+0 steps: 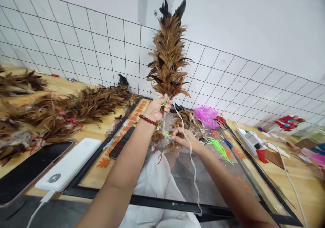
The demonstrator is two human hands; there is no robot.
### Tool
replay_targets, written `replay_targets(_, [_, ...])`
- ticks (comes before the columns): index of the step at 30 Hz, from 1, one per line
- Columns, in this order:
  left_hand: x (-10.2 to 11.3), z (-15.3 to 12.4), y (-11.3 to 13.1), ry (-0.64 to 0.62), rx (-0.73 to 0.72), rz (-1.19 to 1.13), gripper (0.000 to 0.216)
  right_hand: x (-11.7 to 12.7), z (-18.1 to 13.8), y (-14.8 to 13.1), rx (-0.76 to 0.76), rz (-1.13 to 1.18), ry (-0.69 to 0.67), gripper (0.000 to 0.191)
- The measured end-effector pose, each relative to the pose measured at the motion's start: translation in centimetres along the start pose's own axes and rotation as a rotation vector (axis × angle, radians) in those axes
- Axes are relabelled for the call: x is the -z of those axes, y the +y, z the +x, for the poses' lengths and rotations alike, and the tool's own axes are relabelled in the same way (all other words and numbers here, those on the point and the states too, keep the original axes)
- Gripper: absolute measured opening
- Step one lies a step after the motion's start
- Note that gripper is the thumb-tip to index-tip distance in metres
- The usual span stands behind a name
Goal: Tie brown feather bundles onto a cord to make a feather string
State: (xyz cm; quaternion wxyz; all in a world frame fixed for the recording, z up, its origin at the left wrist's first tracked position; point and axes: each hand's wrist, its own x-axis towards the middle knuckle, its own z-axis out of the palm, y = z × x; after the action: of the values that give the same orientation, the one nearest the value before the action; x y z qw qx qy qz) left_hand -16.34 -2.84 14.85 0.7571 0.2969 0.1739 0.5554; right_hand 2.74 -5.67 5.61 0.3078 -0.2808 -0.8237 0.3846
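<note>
My left hand (159, 108) is closed around the lower end of a feather garland (170, 52), which stands upright with brown feathers and black tips at the top. A bit of bright green string (165, 103) shows between its fingers. From the garland a white ribbon (191, 160) hangs down past my right wrist to the front edge of the frame. Lower and to the right, my right hand (186, 138) has its fingers bent together beside another green string piece (166, 133) and loose feathers; what its fingertips pinch is too small to make out.
A black-framed glass panel (203, 207) lies under my arms. Green strings (219, 148), blue scissors (226, 141) and a pink plastic bag (206, 116) lie at right, near a power strip (250, 141). More feather garlands (93, 103), a power bank (68, 163) and phone (33, 170) are left. Behind is a wire grid (101, 52).
</note>
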Motion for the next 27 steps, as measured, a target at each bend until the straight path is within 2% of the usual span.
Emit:
replay_targets(2, [0.1,0.4,-0.5,0.027,-0.031,0.031,0.018,1.6,-0.4,0.7,-0.168,0.075,0.004,0.022])
replay_targets(5, [0.1,0.8,-1.3,0.071,-0.092,0.079,0.018,4.6,-1.0,0.4,-0.253,-0.102,0.076,0.017])
replay_targets(7, [-0.1,1.1,-1.8,0.079,-0.112,0.111,0.018,6.6,-1.2,-1.3,-0.178,-0.271,0.202,0.014])
replay_targets(9, [-0.3,1.4,-2.5,0.088,-0.133,0.152,0.016,8.1,-0.9,-3.9,-0.043,-0.339,0.288,0.014])
replay_targets(12, [-0.7,1.8,-3.8,0.116,-0.154,0.204,0.015,8.7,0.8,-7.7,0.129,-0.365,0.192,0.013])
replay_targets(14, [-1.0,2.0,-4.6,0.144,-0.154,0.220,0.015,8.6,2.3,-9.2,0.206,-0.435,0.133,0.013])
replay_targets(16, [-1.3,2.0,-5.1,0.156,-0.138,0.228,0.016,8.5,3.7,-9.7,0.267,-0.530,0.142,0.014])
replay_targets(19, [-1.7,1.8,-5.5,0.109,-0.105,0.248,0.019,8.7,5.1,-9.6,0.323,-0.640,0.173,0.016])
replay_targets(23, [-2.1,1.6,-5.9,0.013,-0.130,0.247,0.025,9.1,5.5,-9.2,0.370,-0.731,0.200,0.018])
replay_targets(27, [-2.3,1.3,-5.7,-0.024,-0.150,0.243,0.028,9.0,5.5,-9.0,0.384,-0.787,0.226,0.018])
